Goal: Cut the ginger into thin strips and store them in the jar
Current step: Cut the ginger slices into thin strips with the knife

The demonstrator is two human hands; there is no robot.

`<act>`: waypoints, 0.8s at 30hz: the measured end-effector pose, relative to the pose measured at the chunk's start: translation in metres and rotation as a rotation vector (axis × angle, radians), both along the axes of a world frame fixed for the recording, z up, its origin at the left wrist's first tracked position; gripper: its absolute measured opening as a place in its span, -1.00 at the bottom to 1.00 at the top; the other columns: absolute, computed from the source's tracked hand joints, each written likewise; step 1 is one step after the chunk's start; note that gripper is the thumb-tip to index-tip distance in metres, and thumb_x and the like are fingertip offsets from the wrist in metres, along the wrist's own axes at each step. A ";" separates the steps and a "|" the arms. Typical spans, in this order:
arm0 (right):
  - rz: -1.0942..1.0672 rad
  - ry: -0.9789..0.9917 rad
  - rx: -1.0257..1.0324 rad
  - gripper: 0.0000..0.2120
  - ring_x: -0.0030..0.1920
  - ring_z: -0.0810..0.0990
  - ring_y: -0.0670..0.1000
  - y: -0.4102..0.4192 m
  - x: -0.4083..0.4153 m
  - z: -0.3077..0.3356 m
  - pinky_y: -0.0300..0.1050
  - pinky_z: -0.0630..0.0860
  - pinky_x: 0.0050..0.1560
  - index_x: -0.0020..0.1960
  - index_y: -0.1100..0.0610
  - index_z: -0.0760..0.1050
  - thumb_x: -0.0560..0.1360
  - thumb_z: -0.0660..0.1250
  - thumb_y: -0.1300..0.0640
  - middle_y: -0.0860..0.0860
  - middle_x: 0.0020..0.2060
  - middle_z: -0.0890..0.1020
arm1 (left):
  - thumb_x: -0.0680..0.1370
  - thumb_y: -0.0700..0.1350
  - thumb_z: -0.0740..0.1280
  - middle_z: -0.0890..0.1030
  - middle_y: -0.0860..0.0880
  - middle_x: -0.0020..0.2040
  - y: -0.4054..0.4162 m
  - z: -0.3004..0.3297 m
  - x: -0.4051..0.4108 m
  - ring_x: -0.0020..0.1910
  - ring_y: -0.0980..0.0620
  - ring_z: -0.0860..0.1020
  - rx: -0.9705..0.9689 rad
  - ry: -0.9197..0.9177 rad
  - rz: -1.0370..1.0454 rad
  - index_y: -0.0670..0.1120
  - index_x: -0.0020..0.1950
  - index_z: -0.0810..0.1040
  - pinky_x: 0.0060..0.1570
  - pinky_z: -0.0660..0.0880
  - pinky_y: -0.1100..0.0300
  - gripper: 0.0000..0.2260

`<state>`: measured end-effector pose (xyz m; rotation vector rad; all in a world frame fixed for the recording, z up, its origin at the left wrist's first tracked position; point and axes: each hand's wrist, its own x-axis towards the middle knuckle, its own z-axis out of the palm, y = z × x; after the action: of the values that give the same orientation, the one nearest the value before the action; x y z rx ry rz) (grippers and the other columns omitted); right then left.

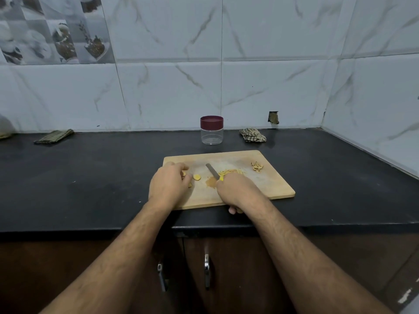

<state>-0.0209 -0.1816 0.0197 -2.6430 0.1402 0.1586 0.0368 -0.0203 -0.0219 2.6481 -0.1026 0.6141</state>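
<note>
cutting step in hand — right hand (235, 191) grips the knife (212, 171), blade flat over the cutting board (267, 184) beside a heap of ginger strips (231, 171). left hand (169, 183) curls over remaining ginger slices (196, 177). jar (211, 130) behind, lid on — next: feed a slice under the blade.

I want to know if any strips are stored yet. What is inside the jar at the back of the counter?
The jar looks empty through its clear wall, its maroon lid on. The cut ginger strips lie on the cutting board. The lid hides the very top of the inside.
</note>
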 end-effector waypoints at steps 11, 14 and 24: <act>-0.055 0.046 0.127 -0.70 -0.72 0.41 -0.02 -0.005 0.004 -0.005 -0.31 0.34 -0.56 0.22 0.29 0.41 0.61 0.03 0.18 0.08 -0.58 0.53 | 0.57 0.13 0.27 0.62 0.03 0.13 -0.026 0.018 0.022 0.13 -0.07 0.55 0.264 0.178 0.010 0.09 0.09 0.67 0.10 0.50 0.07 -0.76; -0.059 0.052 0.127 -0.69 -0.70 0.42 -0.01 -0.004 0.005 -0.006 -0.28 0.38 -0.53 0.21 0.30 0.42 0.61 0.03 0.16 0.09 -0.58 0.55 | 0.56 0.11 0.31 0.62 0.05 0.12 -0.030 0.023 0.022 0.18 -0.06 0.52 0.277 0.164 0.033 0.11 0.08 0.67 0.11 0.46 0.11 -0.80; -0.034 -0.025 0.208 -0.74 -0.57 0.49 0.03 -0.011 -0.002 -0.008 -0.20 0.46 -0.42 0.06 0.21 0.37 0.63 0.06 0.02 0.09 -0.52 0.56 | 0.47 -0.10 0.48 0.66 0.12 -0.15 -0.041 0.030 0.018 -0.10 0.04 0.59 -0.205 0.309 -0.062 0.09 -0.15 0.64 -0.12 0.55 0.15 -0.92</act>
<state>-0.0225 -0.1925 0.0118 -2.4326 0.1518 0.1223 0.0549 -0.0615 0.0077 2.4942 -0.0291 0.1789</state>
